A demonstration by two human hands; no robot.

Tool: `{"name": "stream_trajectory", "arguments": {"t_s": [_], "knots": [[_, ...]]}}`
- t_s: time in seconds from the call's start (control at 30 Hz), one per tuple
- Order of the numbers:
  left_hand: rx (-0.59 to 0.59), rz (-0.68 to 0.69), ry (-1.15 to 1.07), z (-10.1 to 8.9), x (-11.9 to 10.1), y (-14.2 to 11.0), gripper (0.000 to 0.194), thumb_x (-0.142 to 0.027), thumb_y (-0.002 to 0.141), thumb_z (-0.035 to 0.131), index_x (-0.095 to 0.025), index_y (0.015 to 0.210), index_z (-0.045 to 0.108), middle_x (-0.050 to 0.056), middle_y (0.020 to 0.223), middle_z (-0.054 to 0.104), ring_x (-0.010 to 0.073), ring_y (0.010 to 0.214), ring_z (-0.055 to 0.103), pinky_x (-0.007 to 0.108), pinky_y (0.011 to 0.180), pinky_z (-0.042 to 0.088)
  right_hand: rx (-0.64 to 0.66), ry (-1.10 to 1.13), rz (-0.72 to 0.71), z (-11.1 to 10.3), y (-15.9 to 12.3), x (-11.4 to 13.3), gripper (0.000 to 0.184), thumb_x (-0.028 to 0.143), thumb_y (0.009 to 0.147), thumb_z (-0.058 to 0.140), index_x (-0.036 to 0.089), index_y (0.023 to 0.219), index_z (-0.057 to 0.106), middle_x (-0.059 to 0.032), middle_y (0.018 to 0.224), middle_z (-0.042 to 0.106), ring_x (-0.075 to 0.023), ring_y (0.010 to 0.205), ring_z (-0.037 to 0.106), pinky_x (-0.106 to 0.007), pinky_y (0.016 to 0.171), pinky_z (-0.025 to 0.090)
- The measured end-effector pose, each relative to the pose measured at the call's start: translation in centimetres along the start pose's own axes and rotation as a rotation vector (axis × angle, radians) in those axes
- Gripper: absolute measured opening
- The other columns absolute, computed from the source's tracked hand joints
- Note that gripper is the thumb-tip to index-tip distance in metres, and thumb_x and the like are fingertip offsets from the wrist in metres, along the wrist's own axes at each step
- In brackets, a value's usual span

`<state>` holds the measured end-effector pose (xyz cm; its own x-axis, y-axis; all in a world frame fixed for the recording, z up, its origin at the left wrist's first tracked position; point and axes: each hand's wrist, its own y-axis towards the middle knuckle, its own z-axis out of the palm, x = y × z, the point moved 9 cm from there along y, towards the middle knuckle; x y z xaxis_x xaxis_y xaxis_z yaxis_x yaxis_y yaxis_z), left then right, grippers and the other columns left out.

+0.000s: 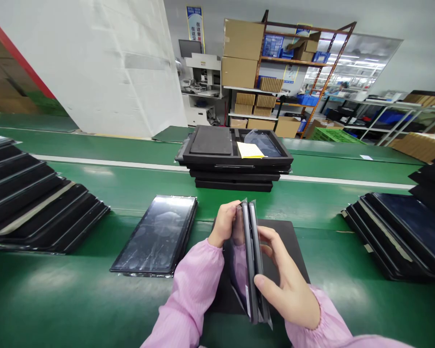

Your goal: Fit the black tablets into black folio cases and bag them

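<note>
Two tablets (252,261) in clear film stand on edge between my hands, screen side facing left. My left hand (224,222) grips their upper far edge, its fingers partly hidden behind them. With thumb and fingers, my right hand (286,280) holds the right-hand side near the lower half. Beneath them lies a flat black foam sheet (290,241). Left of my hands, a short stack of dark-screened tablets (159,237) rests on the green surface, its top screen smudged and reflective.
Black foam trays (235,169) are piled ahead, with a yellow-edged paper (250,150) on top. Leaning rows of film-wrapped tablets stand at left (39,203) and right (391,241). Beyond the green bench (137,183) are cartons (242,72) and an orange-framed shelf (297,61).
</note>
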<state>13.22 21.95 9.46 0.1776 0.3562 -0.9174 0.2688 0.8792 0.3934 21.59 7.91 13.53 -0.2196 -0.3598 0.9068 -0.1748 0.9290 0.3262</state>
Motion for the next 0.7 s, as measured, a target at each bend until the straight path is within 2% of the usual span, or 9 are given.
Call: {"name": "stream_trajectory", "arguments": {"t_s": [0.13, 0.43, 0.7], "knots": [[0.001, -0.001, 0.001, 0.07, -0.01, 0.10, 0.071, -0.092, 0.073, 0.039, -0.023, 0.054, 0.038, -0.005, 0.050, 0.032, 0.0107, 0.048, 0.024, 0.030, 0.048, 0.023, 0.023, 0.020, -0.002, 0.30, 0.02, -0.04, 0.066, 0.021, 0.084, 0.057, 0.031, 0.144, 0.034, -0.0078, 0.147, 0.047, -0.0268, 0.139, 0.045, -0.044, 0.115, 0.040], [0.011, 0.010, -0.022, -0.01, 0.05, 0.10, 0.070, -0.090, 0.075, 0.040, -0.022, 0.055, 0.039, -0.005, 0.051, 0.034, 0.0107, 0.049, 0.026, 0.029, 0.049, 0.025, 0.106, -0.012, -0.004, 0.62, -0.15, -0.09, 0.079, 0.020, 0.081, 0.060, 0.036, 0.150, 0.025, -0.0036, 0.155, 0.040, -0.0262, 0.143, 0.041, -0.044, 0.118, 0.038], [0.011, -0.032, -0.020, -0.03, 0.77, 0.04, 0.070, -0.089, 0.075, 0.039, -0.022, 0.056, 0.041, -0.003, 0.054, 0.039, 0.0122, 0.051, 0.032, 0.031, 0.052, 0.027, 0.157, -0.033, -0.026, 1.02, -0.16, 0.48, 0.085, 0.023, 0.081, 0.063, 0.032, 0.154, 0.021, -0.0058, 0.159, 0.036, -0.0297, 0.146, 0.038, -0.048, 0.119, 0.036]]}}
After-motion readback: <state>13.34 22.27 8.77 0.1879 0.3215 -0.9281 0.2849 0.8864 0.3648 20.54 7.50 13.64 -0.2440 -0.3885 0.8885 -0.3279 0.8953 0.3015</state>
